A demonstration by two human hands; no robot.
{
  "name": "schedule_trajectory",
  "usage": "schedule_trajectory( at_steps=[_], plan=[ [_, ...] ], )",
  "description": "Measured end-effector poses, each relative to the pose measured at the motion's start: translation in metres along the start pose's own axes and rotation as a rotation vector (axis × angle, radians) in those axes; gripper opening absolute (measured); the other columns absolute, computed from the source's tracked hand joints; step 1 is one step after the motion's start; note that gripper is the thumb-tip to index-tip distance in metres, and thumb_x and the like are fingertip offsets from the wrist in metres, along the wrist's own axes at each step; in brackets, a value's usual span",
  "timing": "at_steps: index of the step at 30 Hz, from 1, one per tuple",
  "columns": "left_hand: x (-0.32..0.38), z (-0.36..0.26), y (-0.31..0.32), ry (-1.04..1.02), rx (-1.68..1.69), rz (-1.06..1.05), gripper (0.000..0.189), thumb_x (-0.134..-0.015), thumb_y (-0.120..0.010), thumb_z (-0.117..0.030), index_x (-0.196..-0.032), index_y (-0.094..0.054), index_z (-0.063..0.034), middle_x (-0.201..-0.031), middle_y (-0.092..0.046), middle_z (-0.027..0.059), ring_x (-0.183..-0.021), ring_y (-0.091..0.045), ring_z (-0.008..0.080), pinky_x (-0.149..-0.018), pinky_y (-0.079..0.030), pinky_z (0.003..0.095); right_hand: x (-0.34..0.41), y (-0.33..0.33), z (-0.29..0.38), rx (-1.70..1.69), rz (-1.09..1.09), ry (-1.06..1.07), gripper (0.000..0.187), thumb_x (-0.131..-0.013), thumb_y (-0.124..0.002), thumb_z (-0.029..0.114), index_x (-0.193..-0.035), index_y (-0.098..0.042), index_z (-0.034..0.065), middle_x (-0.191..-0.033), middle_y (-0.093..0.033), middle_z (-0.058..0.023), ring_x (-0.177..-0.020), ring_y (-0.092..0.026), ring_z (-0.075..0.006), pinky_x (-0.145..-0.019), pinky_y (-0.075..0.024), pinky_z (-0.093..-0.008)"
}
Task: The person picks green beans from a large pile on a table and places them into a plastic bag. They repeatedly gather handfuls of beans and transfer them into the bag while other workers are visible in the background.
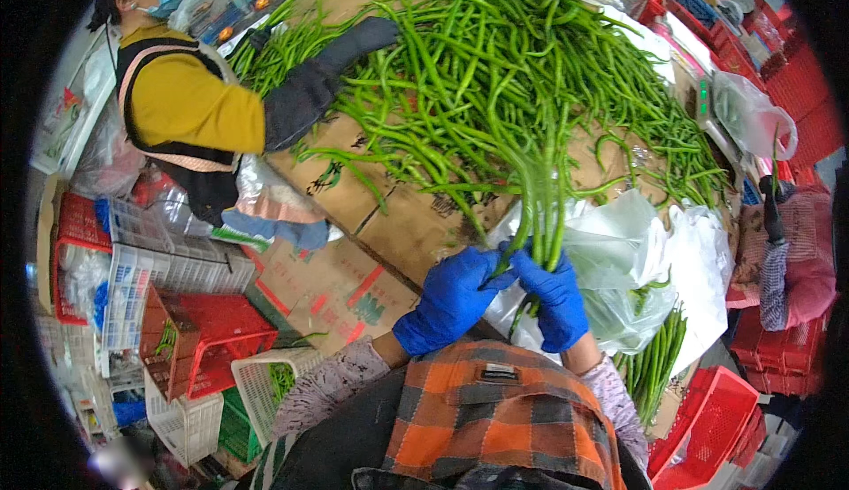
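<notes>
Both my hands wear blue gloves and meet at the near edge of the table, around the lower ends of a small bunch of long green peppers (547, 188). My right hand (554, 294) is closed on the bunch, whose tips point away from me. My left hand (457, 297) pinches at the left side of the same bunch; its fingertips are partly hidden. Beyond lies a large loose heap of green peppers (464, 65) on cardboard (371, 218). Clear plastic bags (610, 251) lie just right of my hands, and an aligned bundle of peppers (653, 364) rests near my right forearm.
At the left a masked person (192, 98) reaches a dark-sleeved arm over the heap. Another person (796, 258) is at the far right. Red crates (225, 337) and white crates (265, 377) stand lower left, a red crate (713, 417) lower right. Scales (704, 102) stand along the table's far edges.
</notes>
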State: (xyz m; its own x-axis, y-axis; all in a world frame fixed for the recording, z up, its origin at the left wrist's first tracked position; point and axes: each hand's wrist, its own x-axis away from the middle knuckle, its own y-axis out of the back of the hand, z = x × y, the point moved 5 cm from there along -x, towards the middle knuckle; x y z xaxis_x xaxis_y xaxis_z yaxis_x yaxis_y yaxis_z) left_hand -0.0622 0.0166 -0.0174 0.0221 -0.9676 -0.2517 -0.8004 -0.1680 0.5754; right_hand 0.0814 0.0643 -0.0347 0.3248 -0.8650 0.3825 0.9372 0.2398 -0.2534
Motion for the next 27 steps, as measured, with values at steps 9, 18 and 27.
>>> schedule_trajectory(
  at_steps=[9, 18, 27],
  plan=[
    [-0.026, 0.032, -0.008, -0.052, 0.210, -0.010, 0.023, -0.083, -0.069, -0.015, -0.102, -0.066, -0.0034, -0.093, -0.065, 0.0142, -0.085, -0.064, 0.0267, -0.072, -0.050, 0.0331, -0.001, 0.037, -0.005, -0.094, -0.046, -0.035, 0.031, -0.089, -0.064, 0.025, -0.108, -0.061, 0.0008, -0.085, -0.066, -0.0038, -0.055, -0.045, -0.0035, -0.050, -0.0353, -0.0174],
    [-0.093, 0.120, -0.031, 0.224, -0.450, 0.164, 0.029, -0.087, -0.057, -0.016, -0.114, -0.058, -0.0058, -0.100, -0.063, 0.0185, -0.088, -0.062, 0.0407, -0.071, -0.051, 0.0438, 0.013, 0.042, 0.014, -0.291, 0.115, -0.030, 0.041, -0.095, -0.053, 0.033, -0.112, -0.056, -0.0050, -0.083, -0.064, -0.0055, -0.049, -0.037, -0.0014, -0.047, -0.0329, -0.0167],
    [-0.081, 0.112, -0.021, 0.050, -0.222, 0.021, 0.018, -0.088, -0.055, -0.014, -0.099, -0.063, -0.0010, -0.090, -0.065, 0.0186, -0.078, -0.066, 0.0316, -0.067, -0.052, 0.0396, 0.023, 0.050, 0.054, -0.179, -0.014, 0.161, 0.039, -0.093, -0.057, 0.028, -0.114, -0.054, -0.0045, -0.089, -0.064, -0.0090, -0.050, -0.036, -0.0011, -0.048, -0.0311, -0.0159]
  ],
)
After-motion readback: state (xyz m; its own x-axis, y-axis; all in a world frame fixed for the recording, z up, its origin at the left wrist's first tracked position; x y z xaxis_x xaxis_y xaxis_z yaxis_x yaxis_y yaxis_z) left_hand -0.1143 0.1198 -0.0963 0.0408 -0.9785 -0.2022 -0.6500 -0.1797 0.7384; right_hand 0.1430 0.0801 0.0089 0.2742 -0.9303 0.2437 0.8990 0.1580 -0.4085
